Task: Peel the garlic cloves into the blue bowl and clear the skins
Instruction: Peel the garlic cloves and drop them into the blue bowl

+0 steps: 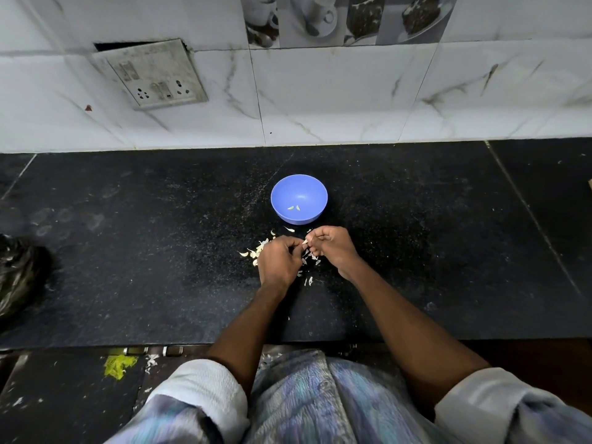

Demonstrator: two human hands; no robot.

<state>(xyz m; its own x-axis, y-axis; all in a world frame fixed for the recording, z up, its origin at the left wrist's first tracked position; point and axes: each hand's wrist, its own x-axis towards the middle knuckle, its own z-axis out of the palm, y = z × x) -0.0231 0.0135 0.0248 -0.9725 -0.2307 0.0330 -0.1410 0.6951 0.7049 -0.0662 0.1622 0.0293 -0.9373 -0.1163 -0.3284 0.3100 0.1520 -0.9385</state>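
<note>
Home kitchen: granite counter [128, 251], tiled wall [320, 100]

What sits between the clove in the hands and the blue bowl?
Nothing solid. The clove is pinched between the left hand and right hand, just short of the bowl. Only loose skins lie flat on the counter between them.

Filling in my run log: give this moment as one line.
phase: peeling | left hand and right hand: pinching garlic clove | blue bowl: two cloves | skins: on counter

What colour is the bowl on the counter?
Blue, a light periwinkle shade; the bowl shows in the head view.
</note>
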